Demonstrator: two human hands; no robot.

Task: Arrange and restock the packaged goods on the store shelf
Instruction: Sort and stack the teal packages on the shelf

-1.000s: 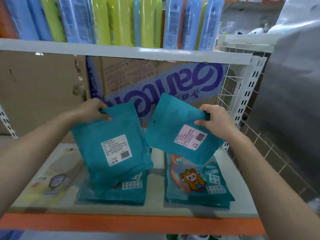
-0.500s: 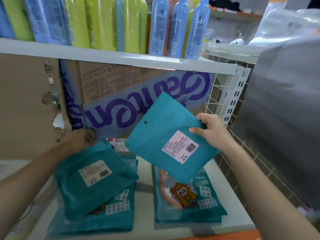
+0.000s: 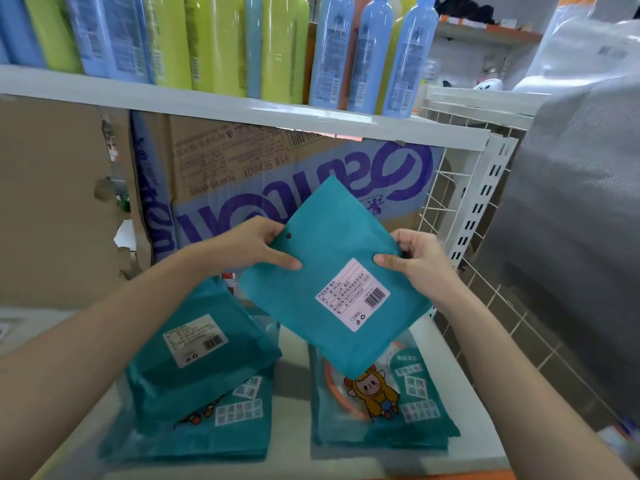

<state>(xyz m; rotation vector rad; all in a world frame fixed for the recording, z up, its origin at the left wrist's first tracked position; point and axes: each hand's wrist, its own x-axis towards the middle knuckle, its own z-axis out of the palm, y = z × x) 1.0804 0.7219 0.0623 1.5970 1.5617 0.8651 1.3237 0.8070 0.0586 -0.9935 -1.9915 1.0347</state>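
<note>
A teal flat packet [image 3: 332, 271] with a white barcode label is held tilted in the air above the shelf. My left hand [image 3: 252, 244] pinches its left edge and my right hand [image 3: 415, 261] pinches its right edge. Below on the white shelf board [image 3: 294, 455] lie two stacks of the same teal packets. The left stack [image 3: 194, 382] has a label-side-up packet lying askew on top. The right stack [image 3: 384, 407] shows a cartoon figure face up and is partly hidden by the held packet.
A cardboard box [image 3: 277, 188] with purple lettering stands at the back of the shelf. Above, an upper shelf [image 3: 242, 116] carries blue and green bottles [image 3: 277, 46]. A white wire grid side panel [image 3: 457, 209] closes the right end. Grey wrapped goods [image 3: 571, 220] loom on the right.
My left hand let go of the second packet, which now lies on the left stack, and moved over to take the left edge of the packet in my right hand.
</note>
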